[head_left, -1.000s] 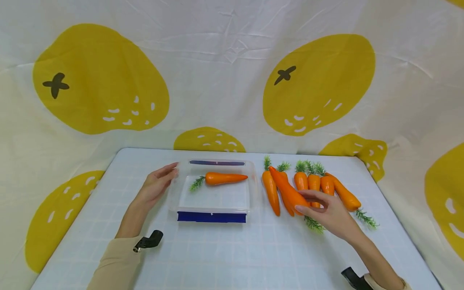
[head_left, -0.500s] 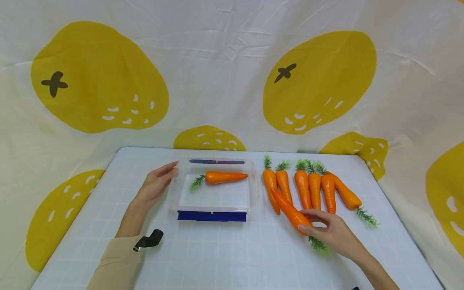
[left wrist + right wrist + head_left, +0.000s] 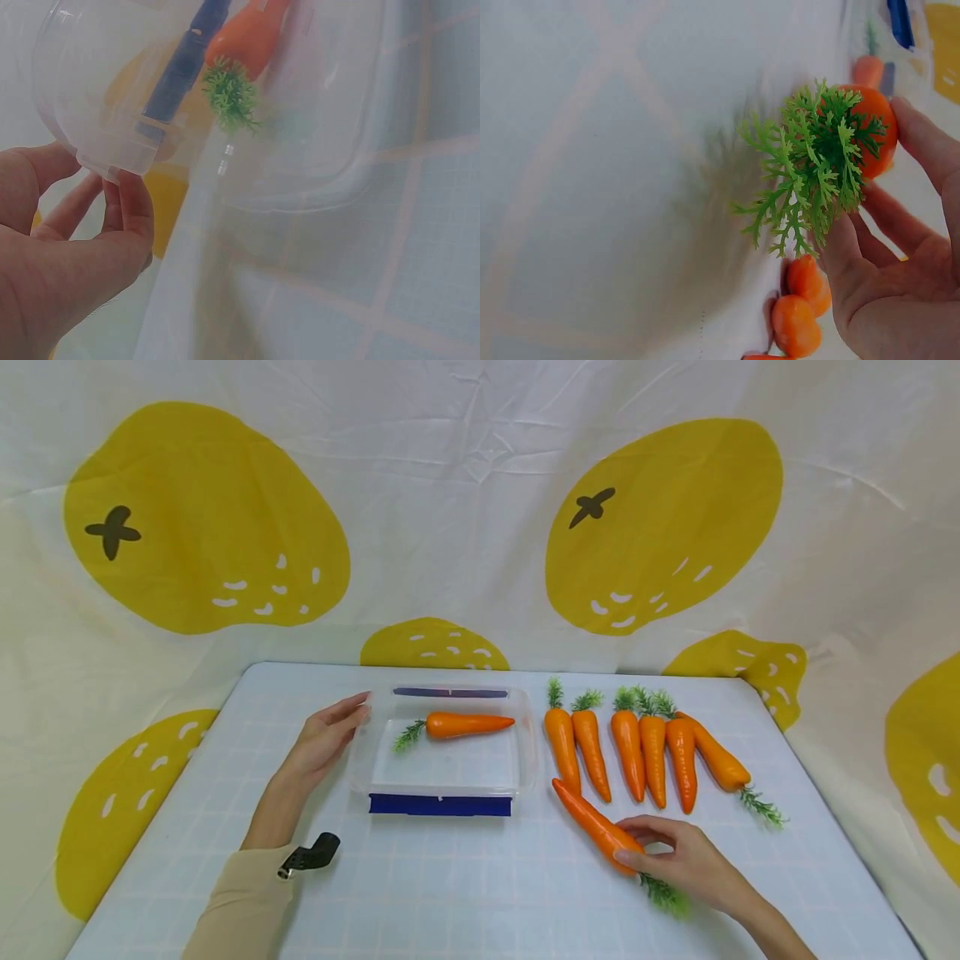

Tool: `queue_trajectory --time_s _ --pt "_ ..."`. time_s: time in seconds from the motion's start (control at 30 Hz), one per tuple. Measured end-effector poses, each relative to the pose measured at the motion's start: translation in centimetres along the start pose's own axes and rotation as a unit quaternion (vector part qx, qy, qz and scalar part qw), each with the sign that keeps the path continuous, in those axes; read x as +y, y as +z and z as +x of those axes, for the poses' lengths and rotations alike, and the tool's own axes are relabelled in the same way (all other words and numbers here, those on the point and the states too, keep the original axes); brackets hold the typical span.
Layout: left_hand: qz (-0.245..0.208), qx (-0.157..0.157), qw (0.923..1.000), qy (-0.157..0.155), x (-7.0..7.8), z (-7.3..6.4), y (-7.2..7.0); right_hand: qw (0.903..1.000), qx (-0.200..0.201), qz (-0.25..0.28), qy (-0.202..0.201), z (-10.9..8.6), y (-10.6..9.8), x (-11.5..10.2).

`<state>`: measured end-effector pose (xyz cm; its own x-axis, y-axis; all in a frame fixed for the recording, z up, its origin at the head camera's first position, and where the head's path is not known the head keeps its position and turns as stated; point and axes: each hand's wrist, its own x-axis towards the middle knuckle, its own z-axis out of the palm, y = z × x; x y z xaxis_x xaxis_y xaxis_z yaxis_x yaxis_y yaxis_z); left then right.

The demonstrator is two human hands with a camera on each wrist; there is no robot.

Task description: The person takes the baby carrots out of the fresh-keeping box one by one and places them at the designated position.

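Note:
My right hand (image 3: 686, 858) pinches an orange toy carrot (image 3: 588, 820) between thumb and fingers near its thick end. Its tip points up and left, and its green leafy top (image 3: 810, 165) hangs out toward the right wrist camera. A clear plastic container (image 3: 528, 752) with blue latches stands left of the middle of the table. Inside it lies one carrot (image 3: 467, 725) on its side, leaves to the left. With thumb and fingers my left hand (image 3: 318, 745) grips the container's left edge; the left wrist view shows this hand (image 3: 82, 232) at the rim's side tab.
Several more carrots lie on the white table (image 3: 450, 885) right of the container. Most have leaves toward the back; the rightmost carrot (image 3: 718, 758) lies slanted with its leaves toward the front. A white cloth (image 3: 450, 527) with yellow fruit prints hangs behind the table.
My right hand has drawn the held carrot toward the table's front, away from the row of carrots. My left hand and the container have stayed in place.

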<state>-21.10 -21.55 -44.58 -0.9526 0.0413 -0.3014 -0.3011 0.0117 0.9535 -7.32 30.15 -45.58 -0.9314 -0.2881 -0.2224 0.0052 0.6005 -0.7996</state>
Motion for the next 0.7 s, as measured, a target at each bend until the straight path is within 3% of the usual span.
queue_trajectory --time_s 0.7 --pt "0.000 0.001 1.0000 0.002 0.09 -0.17 0.12 0.9997 0.006 -0.006 -0.024 0.40 0.77 -0.02"
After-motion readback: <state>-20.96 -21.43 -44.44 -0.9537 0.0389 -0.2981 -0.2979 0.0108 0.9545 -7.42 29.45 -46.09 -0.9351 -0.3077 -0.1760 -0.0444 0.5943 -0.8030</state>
